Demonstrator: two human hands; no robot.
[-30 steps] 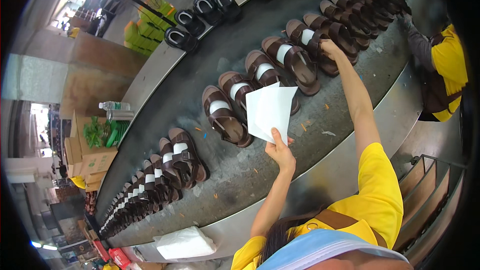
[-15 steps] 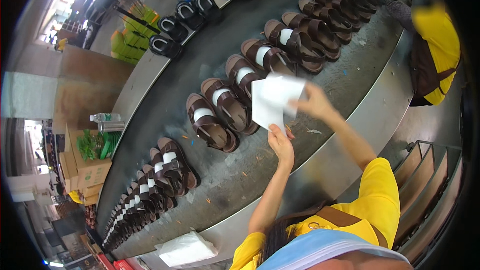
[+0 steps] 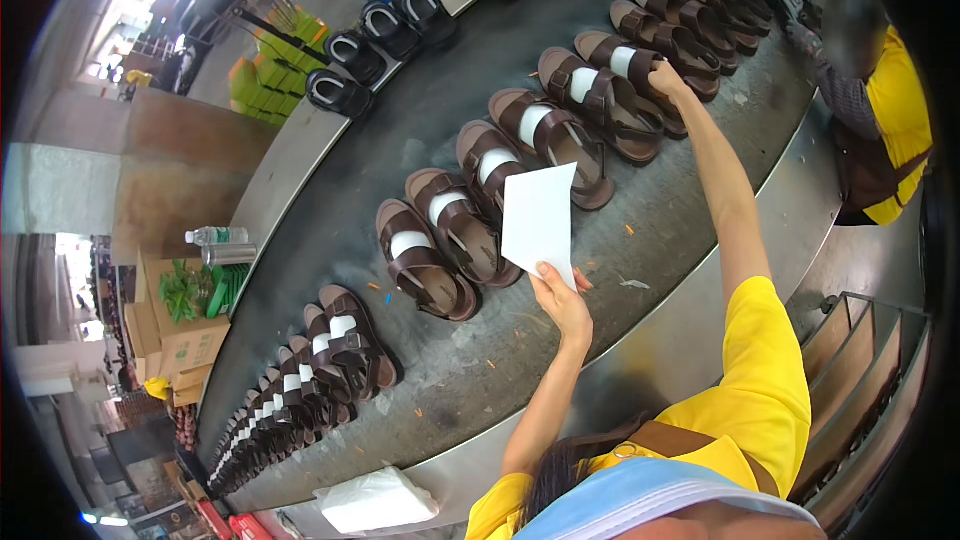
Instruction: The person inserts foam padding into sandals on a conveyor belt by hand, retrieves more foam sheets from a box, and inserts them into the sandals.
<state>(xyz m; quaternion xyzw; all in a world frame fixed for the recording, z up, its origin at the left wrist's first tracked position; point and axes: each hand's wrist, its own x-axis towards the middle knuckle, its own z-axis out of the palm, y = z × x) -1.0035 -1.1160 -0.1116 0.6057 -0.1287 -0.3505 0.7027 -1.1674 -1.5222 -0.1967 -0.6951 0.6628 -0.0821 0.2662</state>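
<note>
A stack of white sheets [image 3: 540, 220], paper or thin foam, is held upright by its lower corner in my left hand [image 3: 563, 305], fingers closed round it. My right hand [image 3: 668, 82] reaches far forward with its fingers curled at the front strap of a dark brown sandal [image 3: 594, 44]. A white sheet [image 3: 622, 61] shows under that strap; what the fingertips pinch is partly hidden. Nearer along the row, another brown sandal [image 3: 560, 62] and several more have white sheets under their straps, while those beyond my right hand show none.
The curved grey conveyor [image 3: 440, 360] carries a long line of sandals [image 3: 290, 380] to the left. A white packet [image 3: 378, 500] lies on the metal edge. Black sandals [image 3: 360, 55] stand on the far ledge. A co-worker [image 3: 890, 120] stands at right, near a rack [image 3: 870, 370].
My right hand has left the white stack and moved forward to a sandal, where a white sheet now shows under the strap. The sandals have shifted slightly to the right.
</note>
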